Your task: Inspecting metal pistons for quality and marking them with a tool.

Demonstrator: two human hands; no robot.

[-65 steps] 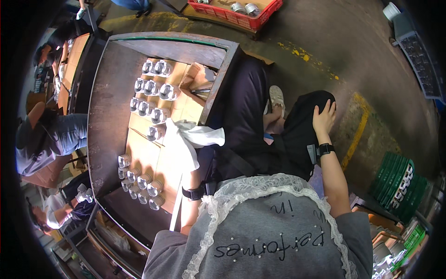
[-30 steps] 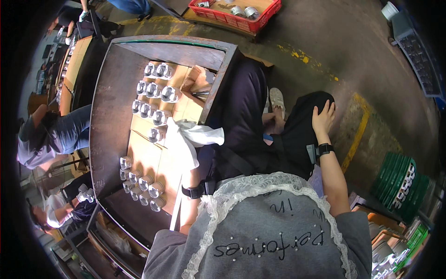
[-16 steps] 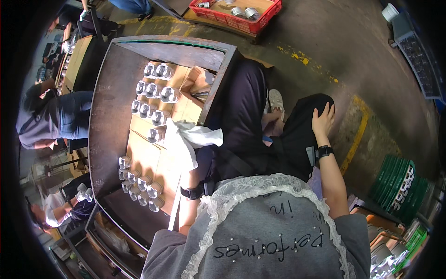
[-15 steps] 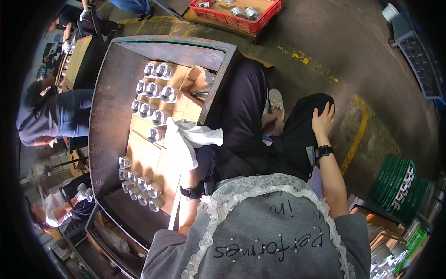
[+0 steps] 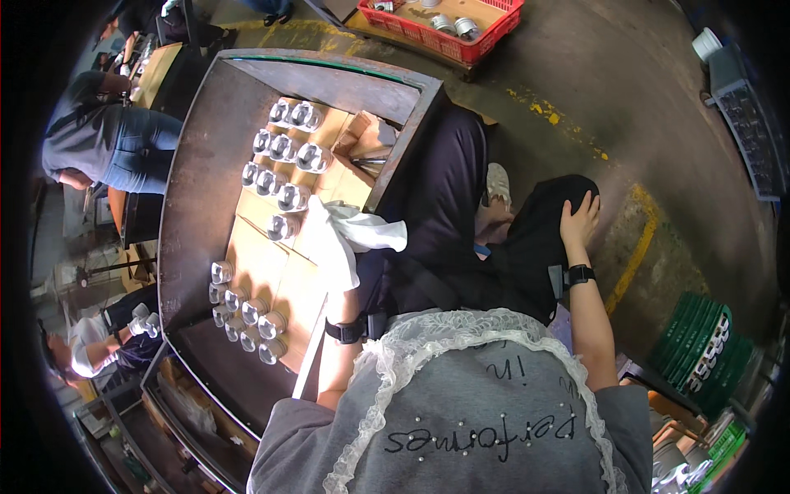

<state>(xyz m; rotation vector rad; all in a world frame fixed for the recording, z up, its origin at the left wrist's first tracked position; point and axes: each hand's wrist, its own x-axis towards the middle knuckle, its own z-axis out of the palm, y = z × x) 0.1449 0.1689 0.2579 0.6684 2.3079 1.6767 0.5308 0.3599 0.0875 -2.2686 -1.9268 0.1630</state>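
Note:
White fabric, a glove or cloth [image 5: 374, 233], covers and hangs from my left hand [image 5: 336, 255], over the cardboard in the metal bin. Glare and the fabric hide the fingers, so I cannot tell what they grip. Just beyond the fabric stands a silver piston [image 5: 282, 227], the nearest of several in rows on the cardboard [image 5: 262, 247]. Another cluster of pistons [image 5: 254, 310] stands nearer me on the left. Bare, with its fingers spread, my right hand [image 5: 581, 219] rests on my right knee and holds nothing.
The metal bin's raised wall [image 5: 411, 156] runs beside my left leg. An opened carton [image 5: 368, 140] lies in its far right corner. Beyond is a red crate [image 5: 469, 45] with metal parts. Green stacked trays [image 5: 693, 342] stand at right. Co-workers [image 5: 123, 132] are at the left.
The whole view has shifted slightly, moving the bin a little rightward and up. A co-worker at the left leans over further. Both my hands stay in place.

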